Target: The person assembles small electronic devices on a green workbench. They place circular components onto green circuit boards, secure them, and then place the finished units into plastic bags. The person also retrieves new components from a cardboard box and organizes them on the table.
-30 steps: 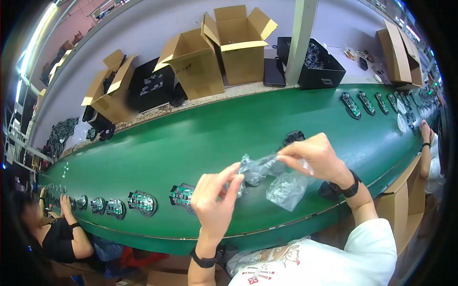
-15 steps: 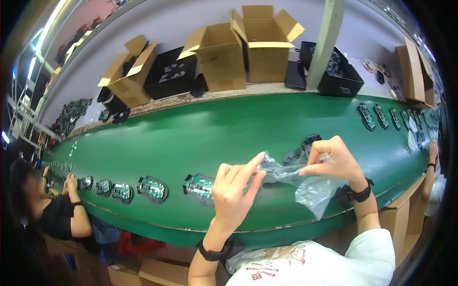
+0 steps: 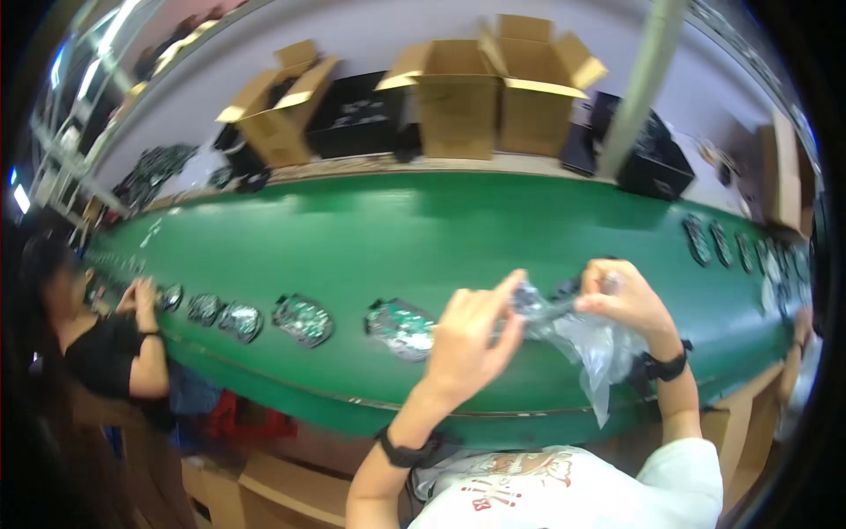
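Above the green work surface (image 3: 423, 229), a crumpled clear plastic bag (image 3: 586, 339) is stretched between my two hands. My left hand (image 3: 471, 339) pinches one end between thumb and fingers. With curled fingers, my right hand (image 3: 624, 300) grips the bag's other side, and its loose part hangs down below. Dark parts (image 3: 567, 287) lie behind the bag, mostly hidden by it and my right hand. Left of my left hand rests a palm-sized unit with a green circuit board (image 3: 399, 326), and another such unit (image 3: 302, 319) lies farther left.
Open cardboard boxes (image 3: 456, 110) and black bins (image 3: 352, 119) stand along the far ledge. A grey post (image 3: 643, 88) rises there. More circuit-board units (image 3: 696, 240) line the right side. At the left a person in black (image 3: 115, 344) works; another person's arm (image 3: 800, 339) shows at far right.
The whole view has shifted, so the surroundings sit farther right in the picture. Both hands keep hold of the bag, whose loose part hangs lower. The dark parts behind it are now more hidden.
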A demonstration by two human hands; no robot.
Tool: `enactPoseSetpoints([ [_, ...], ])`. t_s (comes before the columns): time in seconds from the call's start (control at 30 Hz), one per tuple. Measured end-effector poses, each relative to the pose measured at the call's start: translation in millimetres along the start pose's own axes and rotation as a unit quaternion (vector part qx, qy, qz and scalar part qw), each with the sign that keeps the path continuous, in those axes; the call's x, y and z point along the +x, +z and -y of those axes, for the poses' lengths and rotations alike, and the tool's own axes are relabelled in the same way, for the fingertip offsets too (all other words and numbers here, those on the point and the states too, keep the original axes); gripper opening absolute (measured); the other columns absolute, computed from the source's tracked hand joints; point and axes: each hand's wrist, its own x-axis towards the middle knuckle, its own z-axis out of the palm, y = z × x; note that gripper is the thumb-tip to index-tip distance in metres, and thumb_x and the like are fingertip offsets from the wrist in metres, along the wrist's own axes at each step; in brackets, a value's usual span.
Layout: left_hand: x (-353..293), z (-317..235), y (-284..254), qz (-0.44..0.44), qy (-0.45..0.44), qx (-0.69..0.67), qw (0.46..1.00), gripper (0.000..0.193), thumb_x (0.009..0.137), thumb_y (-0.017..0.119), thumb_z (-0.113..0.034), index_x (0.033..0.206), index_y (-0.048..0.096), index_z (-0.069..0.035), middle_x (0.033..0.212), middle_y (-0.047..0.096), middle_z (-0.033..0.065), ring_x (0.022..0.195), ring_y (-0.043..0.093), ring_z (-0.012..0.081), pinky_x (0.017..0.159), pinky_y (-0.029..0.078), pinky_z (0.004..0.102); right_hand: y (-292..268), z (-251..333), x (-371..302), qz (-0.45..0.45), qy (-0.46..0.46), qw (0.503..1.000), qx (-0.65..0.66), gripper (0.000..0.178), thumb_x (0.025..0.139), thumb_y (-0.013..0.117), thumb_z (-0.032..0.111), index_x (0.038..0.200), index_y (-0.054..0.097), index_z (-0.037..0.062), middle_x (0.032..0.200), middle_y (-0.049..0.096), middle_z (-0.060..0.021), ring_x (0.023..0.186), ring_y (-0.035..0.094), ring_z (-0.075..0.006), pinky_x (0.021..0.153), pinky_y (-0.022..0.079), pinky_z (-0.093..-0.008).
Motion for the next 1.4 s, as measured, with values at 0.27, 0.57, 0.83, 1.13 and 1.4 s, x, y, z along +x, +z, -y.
enactPoseSetpoints([
  [0.27, -5, 2, 35, -0.043, 0.007, 0.05, 0.998, 0.01, 0.08, 0.07, -0.022, 0.08, 0.068, -0.012, 0.088, 0.058, 0.0056, 0.091, 0.055, 0.0259, 0.065, 0.055, 0.0378, 5, -15, -8, -0.043, -0.134, 0.989, -0.053, 0.026, 0.085, 0.071, 0.015, 0.076, 0.049, 0.0055, 0.073, 0.054, 0.0001, 0.066, 0.044, -0.0078, 0.059, 0.037, -0.0244],
  [0.57, 8, -6, 64, -0.102, 0.049, 0.097, 0.989, 0.016, 0.073, 0.071, -0.02, 0.067, 0.066, -0.006, 0.083, 0.058, 0.0083, 0.092, 0.055, 0.0274, 0.062, 0.053, 0.0362, -45, -63, 6, -0.206, -0.265, 0.928, -0.163, 0.034, 0.096, 0.064, 0.023, 0.08, 0.039, 0.0055, 0.078, 0.034, -0.0002, 0.072, 0.034, -0.011, 0.064, 0.032, -0.0268],
  [0.83, 14, -19, 51, -0.08, 0.054, 0.022, 0.995, 0.018, 0.072, 0.075, -0.021, 0.072, 0.062, -0.009, 0.084, 0.061, 0.0069, 0.088, 0.057, 0.0279, 0.066, 0.053, 0.0386, 8, -30, -16, -0.069, -0.196, 0.962, -0.177, 0.023, 0.086, 0.069, 0.014, 0.097, 0.057, -0.0007, 0.082, 0.049, -0.001, 0.073, 0.045, -0.0116, 0.066, 0.036, -0.0248],
  [1.13, -15, -15, -28, 0.011, -0.066, 0.116, 0.991, 0.043, 0.08, 0.075, -0.015, 0.121, 0.065, -0.011, 0.114, 0.066, 0.0106, 0.103, 0.06, 0.0311, 0.092, 0.049, 0.0395, -49, -29, -29, -0.246, -0.202, 0.88, -0.351, 0.018, 0.093, 0.06, 0.005, 0.105, 0.071, -0.0029, 0.095, 0.074, -0.007, 0.082, 0.066, -0.0154, 0.076, 0.05, -0.0284],
  [1.4, -12, -38, 24, 0.214, 0.027, 0.192, 0.957, 0.075, 0.076, 0.081, -0.02, 0.142, 0.047, -0.01, 0.147, 0.039, 0.0208, 0.132, 0.039, 0.0413, 0.109, 0.036, 0.047, -91, -46, -67, -0.388, -0.13, 0.886, -0.217, 0.019, 0.093, 0.068, 0.015, 0.09, 0.07, -0.004, 0.072, 0.061, 0.0037, 0.066, 0.048, -0.0024, 0.056, 0.039, -0.0215],
])
